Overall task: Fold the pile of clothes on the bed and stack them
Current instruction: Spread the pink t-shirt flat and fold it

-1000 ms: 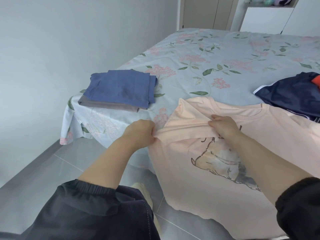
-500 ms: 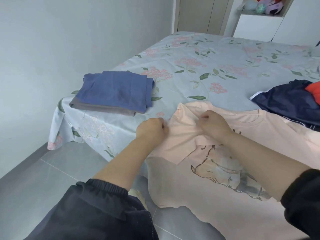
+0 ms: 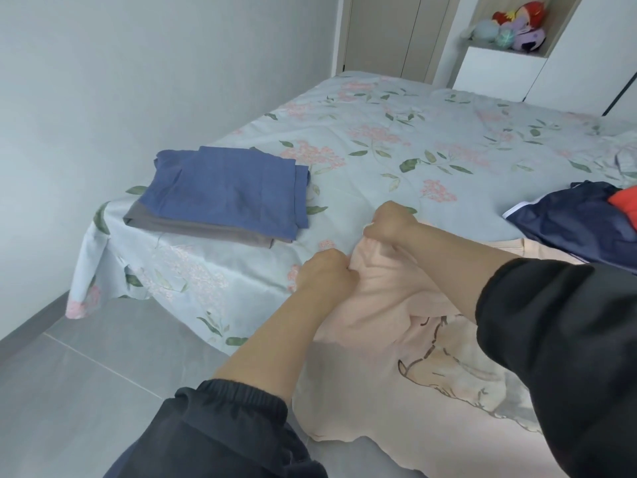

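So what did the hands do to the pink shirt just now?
The hands came closer together: the left hand slid right, the right hand went left and farther onto the bed, bunching the shirt between them. Both still grip it. The folded stack and the dark pile stayed put.

Left hand (image 3: 324, 274) and right hand (image 3: 389, 224), close together, clench shirt (image 3: 372, 367).

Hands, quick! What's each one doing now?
Left hand: closed, gripping the bunched peach cotton T-shirt.
Right hand: closed, gripping the same T-shirt's edge.
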The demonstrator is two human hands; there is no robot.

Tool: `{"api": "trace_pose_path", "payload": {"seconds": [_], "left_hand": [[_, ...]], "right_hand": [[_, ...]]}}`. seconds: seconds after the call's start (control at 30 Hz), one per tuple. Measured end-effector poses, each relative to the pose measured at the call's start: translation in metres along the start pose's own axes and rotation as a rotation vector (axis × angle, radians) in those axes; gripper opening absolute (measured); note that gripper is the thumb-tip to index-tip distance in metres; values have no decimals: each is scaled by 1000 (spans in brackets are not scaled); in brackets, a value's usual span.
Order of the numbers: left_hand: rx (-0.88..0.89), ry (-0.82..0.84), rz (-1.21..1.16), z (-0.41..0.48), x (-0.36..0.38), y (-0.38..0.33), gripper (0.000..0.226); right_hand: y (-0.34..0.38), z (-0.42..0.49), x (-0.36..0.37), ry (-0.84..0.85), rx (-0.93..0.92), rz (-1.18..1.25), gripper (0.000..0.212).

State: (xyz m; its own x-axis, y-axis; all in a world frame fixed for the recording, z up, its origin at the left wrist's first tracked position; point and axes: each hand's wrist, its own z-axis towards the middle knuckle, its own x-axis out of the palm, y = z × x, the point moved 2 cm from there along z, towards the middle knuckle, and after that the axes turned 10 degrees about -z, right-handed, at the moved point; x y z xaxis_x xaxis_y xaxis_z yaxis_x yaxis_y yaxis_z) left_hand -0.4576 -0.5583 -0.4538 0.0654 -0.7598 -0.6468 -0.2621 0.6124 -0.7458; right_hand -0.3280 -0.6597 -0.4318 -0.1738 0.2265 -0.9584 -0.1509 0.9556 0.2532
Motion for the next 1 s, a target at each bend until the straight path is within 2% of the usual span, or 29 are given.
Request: {"api": "trace_pose_path", "payload": {"seconds": [0.03,0.1,0.17,0.23,0.3,0.37,0.4,0.47,0.53,0.67,0.77,0.83,0.93,1.0], "left_hand": [[1,-1,-15,0,-2,2,34],[0,-9,-48,1,-6,4,36],[-12,-20,-112,4,-8,7,37],[-33,-24,-162,5,-9,8,32],[-54,-32,-155,5,-8,8,22],[-49,-34,-125,5,-7,10,26],[-44,-18,-111,5,-8,11,24],[-64,49,-72,3,-13,13,34],[-103,155,-51,2,-21,16,42],[-147,351,-2,-5,-32,17,39],[-177,499,5,-14,-36,13,25],[-221,543,-3,-21,-40,13,28],[-157,396,236,-24,-45,16,19],[-23,152,429,-26,-43,14,12]], "right_hand": [[-5,2,-2,15,84,172,27],[-15,4,-4,113,263,694,14],[-19,1,-4,249,346,1099,7],[-22,3,-1,257,359,1271,10],[-21,0,1,233,326,1312,10],[-21,-4,2,253,277,1255,12],[-23,-7,2,261,274,1174,19],[-31,-10,0,230,296,922,35],[-37,-18,0,180,256,620,41],[-39,-30,13,146,-66,-28,41],[-48,-39,17,-44,-56,-60,42],[-54,-45,20,-169,-37,-10,42],[-56,-51,26,-279,-53,68,33],[-57,-55,26,-304,-50,148,31]]}}
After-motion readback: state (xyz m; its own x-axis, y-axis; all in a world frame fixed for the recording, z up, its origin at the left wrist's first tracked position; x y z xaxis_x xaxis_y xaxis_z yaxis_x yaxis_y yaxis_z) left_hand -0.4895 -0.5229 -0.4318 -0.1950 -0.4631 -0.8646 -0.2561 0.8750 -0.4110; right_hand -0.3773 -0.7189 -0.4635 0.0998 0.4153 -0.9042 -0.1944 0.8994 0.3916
